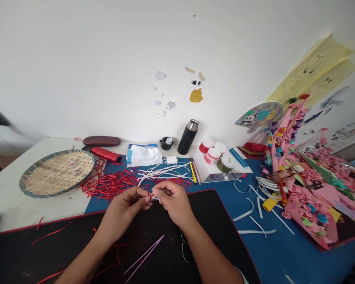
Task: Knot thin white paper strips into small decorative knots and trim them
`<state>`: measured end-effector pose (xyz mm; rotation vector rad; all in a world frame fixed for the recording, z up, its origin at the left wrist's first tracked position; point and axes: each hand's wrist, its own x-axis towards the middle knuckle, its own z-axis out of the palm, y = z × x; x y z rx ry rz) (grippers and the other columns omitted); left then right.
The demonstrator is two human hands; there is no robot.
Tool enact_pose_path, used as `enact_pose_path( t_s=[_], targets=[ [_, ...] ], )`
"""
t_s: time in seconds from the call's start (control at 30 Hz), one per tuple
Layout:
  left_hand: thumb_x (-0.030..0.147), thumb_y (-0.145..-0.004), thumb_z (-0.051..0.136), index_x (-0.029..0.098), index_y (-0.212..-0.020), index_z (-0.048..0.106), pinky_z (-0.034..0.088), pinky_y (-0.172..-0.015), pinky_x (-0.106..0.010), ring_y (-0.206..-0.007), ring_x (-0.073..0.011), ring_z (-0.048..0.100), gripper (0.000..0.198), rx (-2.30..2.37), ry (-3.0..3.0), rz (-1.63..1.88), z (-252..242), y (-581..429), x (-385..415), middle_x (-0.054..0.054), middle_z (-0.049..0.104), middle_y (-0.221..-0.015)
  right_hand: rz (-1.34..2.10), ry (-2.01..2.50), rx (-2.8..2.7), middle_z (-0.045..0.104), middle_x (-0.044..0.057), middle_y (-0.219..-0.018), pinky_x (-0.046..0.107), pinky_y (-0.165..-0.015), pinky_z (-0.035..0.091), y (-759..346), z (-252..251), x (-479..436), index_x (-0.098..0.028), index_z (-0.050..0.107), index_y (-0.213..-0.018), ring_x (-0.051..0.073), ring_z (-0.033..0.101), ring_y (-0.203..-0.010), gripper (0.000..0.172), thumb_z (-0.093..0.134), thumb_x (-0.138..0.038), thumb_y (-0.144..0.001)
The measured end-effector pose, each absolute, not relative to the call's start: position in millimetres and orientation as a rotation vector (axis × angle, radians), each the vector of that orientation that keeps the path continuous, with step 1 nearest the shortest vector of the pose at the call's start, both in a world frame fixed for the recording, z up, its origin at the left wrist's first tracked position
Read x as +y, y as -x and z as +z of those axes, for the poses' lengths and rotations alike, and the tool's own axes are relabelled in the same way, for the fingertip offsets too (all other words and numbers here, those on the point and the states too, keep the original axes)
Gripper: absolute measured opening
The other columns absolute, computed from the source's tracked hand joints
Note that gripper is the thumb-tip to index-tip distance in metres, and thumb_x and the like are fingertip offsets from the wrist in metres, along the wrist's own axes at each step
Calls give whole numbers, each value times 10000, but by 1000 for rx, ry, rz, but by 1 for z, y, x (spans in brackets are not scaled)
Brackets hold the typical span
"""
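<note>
Here, at the heart of it, a short, thin red cord (150,194) sat pinched between thumb and fingertips of the left hand (124,206) and the right hand (173,200), both closed on it, a slim white cord (156,198) peeking out just below; so delicate a hold presumably gave fine control over something so tiny. Just beyond the grip, leftward, lay a tangled heap of red cords (115,183); straight beyond, a loose bunch of white cords (162,172), both likely placed for easy reach. Nearer than the grip, slender purple plastic-looking tweezers (145,258) rested on the black, red-edged mat (205,213), perhaps leaving the fingers free. Now the tricky bits: fingertips covered the join, so whether red wrapped white couldn't be told, and the right forearm hid part of some dark-lensed glasses (187,252).
</note>
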<state>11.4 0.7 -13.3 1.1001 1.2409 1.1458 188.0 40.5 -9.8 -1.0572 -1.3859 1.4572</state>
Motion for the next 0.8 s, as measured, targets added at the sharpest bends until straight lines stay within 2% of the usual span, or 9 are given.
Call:
enact_pose_path(
  t_s=[0.2, 0.47, 0.8],
  targets=[
    [542, -797, 842, 230, -829, 740, 587, -723, -336, -730, -224, 723, 330, 1244, -1159, 1155, -17, -11, 1, -15, 763, -749, 1339, 1072, -1466, 702, 9, -760, 263, -623, 453, -188, -10, 40, -201, 787, -877, 142, 578, -652, 163, 753, -360, -866],
    [546, -711, 921, 210, -793, 733, 592, -728, -330, -717, -208, 727, 393, 1121, -1023, 1081, -12, -11, 4, -22, 779, -758, 1534, 1004, -1348, 638, -24, -649, 230, -501, 378, -188, -10, 40, -194, 774, -903, 100, 477, -521, 201, 796, -386, -849],
    [486, -823, 820, 235, -846, 736, 585, -690, -320, -701, -211, 720, 266, 1215, -1175, 1132, -17, -12, 0, -3, 755, -736, 1582, 1006, -1356, 680, -7, -737, 228, -515, 364, -188, -10, 39, -196, 768, -915, 108, 519, -577, 226, 817, -404, -844]
  ],
)
